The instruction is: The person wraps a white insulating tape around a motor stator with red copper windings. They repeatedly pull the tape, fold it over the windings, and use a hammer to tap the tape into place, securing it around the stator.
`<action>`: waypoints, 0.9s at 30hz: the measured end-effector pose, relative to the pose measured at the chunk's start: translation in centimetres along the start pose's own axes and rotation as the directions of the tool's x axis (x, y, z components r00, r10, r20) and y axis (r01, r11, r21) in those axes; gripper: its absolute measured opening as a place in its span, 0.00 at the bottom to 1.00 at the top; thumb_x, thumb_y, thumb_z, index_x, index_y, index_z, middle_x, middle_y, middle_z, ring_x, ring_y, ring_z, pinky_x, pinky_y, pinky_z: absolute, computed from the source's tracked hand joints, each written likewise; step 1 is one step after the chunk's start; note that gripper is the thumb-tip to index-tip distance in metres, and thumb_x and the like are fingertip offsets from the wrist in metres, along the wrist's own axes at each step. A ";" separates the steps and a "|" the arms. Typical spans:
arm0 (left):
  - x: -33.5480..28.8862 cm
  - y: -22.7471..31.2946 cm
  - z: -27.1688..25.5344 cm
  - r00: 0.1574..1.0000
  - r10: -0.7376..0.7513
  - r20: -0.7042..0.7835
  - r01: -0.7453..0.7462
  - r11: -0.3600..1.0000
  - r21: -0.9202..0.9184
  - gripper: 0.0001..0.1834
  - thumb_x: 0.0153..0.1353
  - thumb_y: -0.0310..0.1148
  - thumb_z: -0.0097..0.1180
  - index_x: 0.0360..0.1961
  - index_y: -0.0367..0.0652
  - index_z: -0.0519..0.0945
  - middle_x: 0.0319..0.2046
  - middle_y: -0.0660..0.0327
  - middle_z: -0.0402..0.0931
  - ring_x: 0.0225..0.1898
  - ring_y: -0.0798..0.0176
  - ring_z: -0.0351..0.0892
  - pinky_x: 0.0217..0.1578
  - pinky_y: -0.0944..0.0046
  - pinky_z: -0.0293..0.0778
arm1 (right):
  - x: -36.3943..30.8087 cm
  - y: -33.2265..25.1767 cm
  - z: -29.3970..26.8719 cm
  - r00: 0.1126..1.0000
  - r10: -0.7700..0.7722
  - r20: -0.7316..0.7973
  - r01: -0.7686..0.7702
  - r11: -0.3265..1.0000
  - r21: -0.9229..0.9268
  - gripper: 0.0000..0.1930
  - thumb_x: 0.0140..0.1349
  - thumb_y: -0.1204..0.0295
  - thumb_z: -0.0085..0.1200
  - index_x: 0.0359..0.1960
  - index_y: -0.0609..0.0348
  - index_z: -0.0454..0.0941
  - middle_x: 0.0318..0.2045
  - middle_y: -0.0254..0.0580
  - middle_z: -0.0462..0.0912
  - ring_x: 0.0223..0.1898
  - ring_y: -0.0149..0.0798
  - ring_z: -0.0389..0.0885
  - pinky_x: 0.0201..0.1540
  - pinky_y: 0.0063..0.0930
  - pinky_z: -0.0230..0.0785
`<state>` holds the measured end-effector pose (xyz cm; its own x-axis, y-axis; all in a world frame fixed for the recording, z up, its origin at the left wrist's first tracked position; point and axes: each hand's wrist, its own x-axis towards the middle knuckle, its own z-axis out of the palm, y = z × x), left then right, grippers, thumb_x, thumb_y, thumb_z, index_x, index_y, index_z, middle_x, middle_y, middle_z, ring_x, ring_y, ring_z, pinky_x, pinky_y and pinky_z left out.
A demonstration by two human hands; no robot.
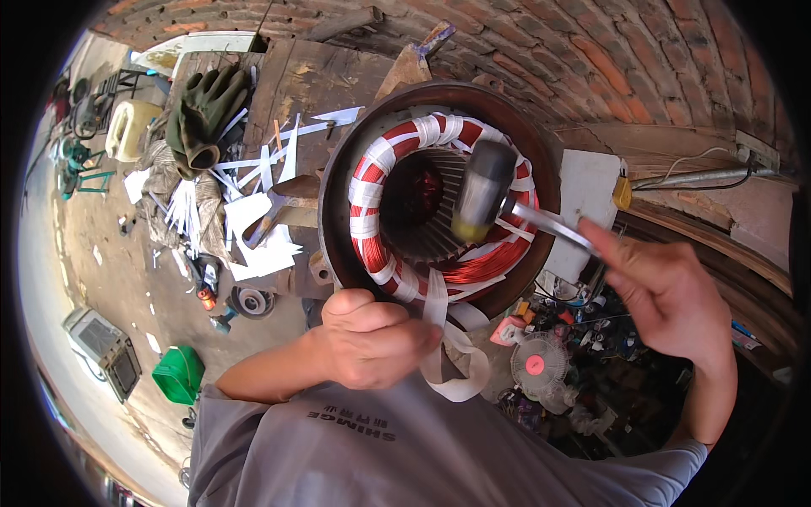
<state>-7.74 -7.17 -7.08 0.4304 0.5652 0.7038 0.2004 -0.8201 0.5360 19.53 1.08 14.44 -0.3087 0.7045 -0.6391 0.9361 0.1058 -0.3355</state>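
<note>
In front of me stands a motor stator (329, 182), a round dark metal housing. Its ring of red copper windings (481, 266) is wrapped at intervals with white cloth tape (435, 308). My right hand (667, 291) grips the handle of a mallet (483, 190), whose black and yellowish head is over the right side of the ring. Whether the head touches the coil I cannot tell. My left hand (376, 338) is closed on the tape at the housing's near rim. A loop of that tape hangs below the hand.
Left of the stator, a wooden bench (308, 76) carries a dark green glove (207, 114) and white paper strips (262, 224). A brick wall (591, 68) rises behind. A fan (538, 363) stands among clutter at lower right. On the floor are a green container (177, 374) and a yellowish jug (131, 131).
</note>
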 end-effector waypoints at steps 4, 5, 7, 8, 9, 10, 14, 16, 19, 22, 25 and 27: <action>0.1 0.1 0.0 1.000 -0.001 0.002 0.001 1.000 -0.011 0.17 0.38 0.39 0.70 0.34 0.50 0.91 0.31 0.75 0.79 0.30 0.70 0.71 0.34 0.64 0.56 | 1.0 -2.1 -3.3 0.981 -0.022 0.195 0.068 0.970 -0.232 0.31 0.61 0.81 0.60 0.68 0.45 0.76 0.28 0.50 0.86 0.27 0.50 0.84 0.32 0.37 0.75; 0.2 0.1 0.0 1.000 -0.011 -0.009 0.010 1.000 -0.012 0.17 0.38 0.39 0.71 0.34 0.50 0.91 0.31 0.75 0.79 0.30 0.70 0.72 0.34 0.64 0.56 | 1.2 -2.5 -3.9 0.991 -0.029 0.133 0.063 0.963 -0.261 0.31 0.61 0.81 0.60 0.68 0.45 0.76 0.28 0.51 0.85 0.28 0.51 0.84 0.33 0.37 0.75; 0.0 0.4 0.0 0.999 -0.035 -0.039 0.035 0.999 -0.003 0.19 0.35 0.38 0.67 0.34 0.49 0.90 0.32 0.75 0.79 0.31 0.69 0.72 0.34 0.65 0.57 | 1.5 -1.4 -3.1 0.991 -0.001 -0.137 -0.010 0.996 -0.085 0.31 0.61 0.81 0.60 0.68 0.45 0.76 0.27 0.51 0.85 0.28 0.53 0.84 0.34 0.37 0.75; 0.1 0.5 0.2 0.998 -0.039 -0.054 0.039 0.999 0.004 0.21 0.32 0.37 0.63 0.33 0.48 0.89 0.33 0.74 0.80 0.31 0.69 0.73 0.35 0.66 0.58 | 1.6 -1.0 -2.2 0.992 0.004 -0.125 -0.011 0.999 -0.052 0.31 0.61 0.81 0.59 0.68 0.44 0.76 0.26 0.51 0.84 0.27 0.53 0.83 0.33 0.38 0.74; 0.1 0.6 0.2 0.996 -0.050 -0.076 0.051 0.998 0.024 0.23 0.29 0.37 0.58 0.33 0.47 0.88 0.34 0.73 0.81 0.32 0.69 0.74 0.35 0.66 0.59 | 1.9 -0.6 -1.6 0.994 -0.004 -0.108 0.001 1.000 -0.028 0.31 0.61 0.81 0.59 0.68 0.43 0.76 0.25 0.52 0.83 0.26 0.54 0.82 0.32 0.40 0.73; 0.2 0.3 0.3 0.998 -0.027 -0.056 0.027 1.000 -0.003 0.23 0.29 0.37 0.58 0.33 0.47 0.88 0.34 0.73 0.81 0.32 0.69 0.74 0.35 0.66 0.59 | 0.6 -0.6 0.1 0.999 0.006 0.033 -0.005 0.999 -0.047 0.31 0.61 0.80 0.59 0.68 0.42 0.76 0.23 0.52 0.81 0.25 0.54 0.81 0.30 0.43 0.72; 0.2 0.1 -0.3 1.000 0.000 0.031 0.001 1.000 -0.019 0.19 0.35 0.39 0.66 0.34 0.49 0.89 0.31 0.74 0.79 0.31 0.69 0.73 0.35 0.65 0.58 | 1.3 -0.6 -0.8 0.987 -0.028 0.157 0.044 0.994 -0.102 0.31 0.62 0.82 0.58 0.68 0.45 0.76 0.23 0.52 0.80 0.26 0.54 0.82 0.32 0.44 0.72; 0.1 0.4 -0.3 0.999 -0.021 0.024 0.021 1.000 0.012 0.18 0.38 0.40 0.70 0.34 0.50 0.90 0.30 0.75 0.78 0.30 0.70 0.72 0.36 0.64 0.57 | 2.2 -0.4 -1.4 0.997 -0.070 0.026 0.072 0.993 -0.093 0.31 0.63 0.83 0.58 0.68 0.45 0.76 0.22 0.51 0.79 0.26 0.54 0.81 0.32 0.44 0.70; 0.2 0.0 0.2 1.000 -0.008 -0.030 0.008 1.000 0.016 0.19 0.36 0.40 0.69 0.33 0.50 0.90 0.30 0.75 0.78 0.30 0.70 0.72 0.36 0.64 0.56 | 1.5 -0.5 0.3 0.985 -0.023 -0.170 0.021 1.000 -0.014 0.30 0.64 0.81 0.58 0.69 0.47 0.75 0.22 0.50 0.79 0.26 0.54 0.81 0.31 0.44 0.70; -0.2 0.0 0.4 1.000 0.014 -0.027 -0.014 1.000 -0.002 0.19 0.35 0.40 0.69 0.33 0.50 0.91 0.30 0.75 0.78 0.30 0.70 0.72 0.36 0.64 0.56 | 1.5 -0.9 1.0 0.962 0.026 0.272 -0.013 0.999 -0.049 0.34 0.61 0.80 0.57 0.72 0.46 0.71 0.25 0.51 0.83 0.27 0.54 0.83 0.33 0.45 0.74; -0.4 0.3 0.4 1.000 -0.003 -0.027 0.003 1.000 0.019 0.18 0.36 0.40 0.69 0.33 0.50 0.91 0.30 0.76 0.78 0.30 0.70 0.72 0.36 0.64 0.56 | 2.4 -0.5 -0.3 0.993 -0.093 0.076 0.100 0.991 -0.091 0.35 0.60 0.80 0.58 0.71 0.46 0.72 0.25 0.51 0.83 0.26 0.55 0.82 0.33 0.46 0.73; -0.1 -0.2 0.4 0.999 0.012 -0.039 -0.011 0.999 0.041 0.18 0.36 0.40 0.70 0.33 0.51 0.91 0.30 0.76 0.78 0.30 0.70 0.72 0.36 0.64 0.56 | 2.2 -0.5 -0.1 0.995 -0.100 -0.005 0.098 0.984 -0.148 0.32 0.61 0.80 0.60 0.69 0.46 0.74 0.24 0.50 0.81 0.25 0.55 0.81 0.32 0.47 0.71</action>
<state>-7.50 -7.13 -7.45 0.3981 0.5581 0.7280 0.2317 -0.8291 0.5089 18.37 2.70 13.29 -0.3998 0.6941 -0.5986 0.9159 0.2768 -0.2906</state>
